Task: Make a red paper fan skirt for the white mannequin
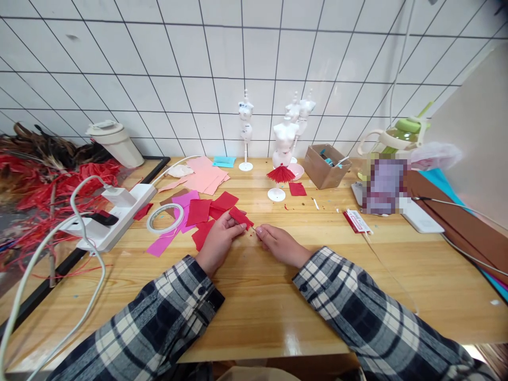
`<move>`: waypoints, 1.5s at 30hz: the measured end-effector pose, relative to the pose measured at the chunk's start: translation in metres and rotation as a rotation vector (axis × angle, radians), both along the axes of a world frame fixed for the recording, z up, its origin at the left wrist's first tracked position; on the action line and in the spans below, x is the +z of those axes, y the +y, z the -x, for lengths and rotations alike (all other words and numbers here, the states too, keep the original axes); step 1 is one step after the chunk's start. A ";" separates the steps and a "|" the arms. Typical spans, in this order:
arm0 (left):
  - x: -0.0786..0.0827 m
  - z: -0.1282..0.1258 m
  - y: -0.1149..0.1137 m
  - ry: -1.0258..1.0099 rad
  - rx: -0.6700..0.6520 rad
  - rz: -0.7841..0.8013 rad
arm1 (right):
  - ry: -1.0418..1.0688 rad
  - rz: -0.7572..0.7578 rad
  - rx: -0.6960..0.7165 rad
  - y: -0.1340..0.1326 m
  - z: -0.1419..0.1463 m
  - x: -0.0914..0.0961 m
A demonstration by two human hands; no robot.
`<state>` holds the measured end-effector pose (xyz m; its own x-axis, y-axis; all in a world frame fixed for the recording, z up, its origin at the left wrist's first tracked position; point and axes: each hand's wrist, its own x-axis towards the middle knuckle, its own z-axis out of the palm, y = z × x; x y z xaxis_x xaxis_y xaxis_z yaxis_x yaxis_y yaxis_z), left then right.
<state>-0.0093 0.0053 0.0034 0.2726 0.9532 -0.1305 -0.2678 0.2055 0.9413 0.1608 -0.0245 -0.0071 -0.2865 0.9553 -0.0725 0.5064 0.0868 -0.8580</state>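
My left hand (pixel 223 237) is closed, pinching a small folded piece of red crepe paper (pixel 240 217) between thumb and fingers. Close to the paper's right end is my right hand (pixel 278 243), thumb and forefinger pressed together; a thin dark tip shows at the pinch, too small to name. Several red paper squares (pixel 198 211) lie left of my hands, partly over purple paper strips (pixel 159 244). A roll of tape (pixel 165 218) rests on these strips. Beyond my hands, a white dress-form figure (pixel 284 138) on a stand wears a fringed red paper skirt (pixel 281 173).
More white figures (pixel 245 129) stand by the tiled wall. Behind right are a cardboard box (pixel 326 167) and a blurred-out phone-like object (pixel 383 185). At left are a power strip (pixel 119 219) with cables, a cup (pixel 116 143) and red stringy material (pixel 95 180). Pink paper (pixel 204 177) lies behind.
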 end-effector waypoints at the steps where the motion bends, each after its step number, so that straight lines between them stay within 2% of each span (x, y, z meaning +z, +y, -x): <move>1: 0.000 0.000 0.000 0.003 0.011 -0.001 | -0.005 0.007 -0.005 0.000 0.000 0.000; 5: 0.000 0.000 0.000 0.012 0.019 -0.002 | -0.003 0.006 -0.031 0.000 0.000 0.000; 15: -0.002 0.000 0.000 0.001 -0.058 -0.018 | 0.017 0.004 -0.011 0.001 -0.001 -0.002; 45: -0.001 0.000 0.000 -0.012 -0.048 0.002 | 0.016 0.035 0.010 0.001 -0.001 0.002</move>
<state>-0.0089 0.0052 0.0023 0.3195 0.9387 -0.1292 -0.2686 0.2205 0.9377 0.1619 -0.0236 -0.0055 -0.2977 0.9493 -0.1014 0.4921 0.0616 -0.8684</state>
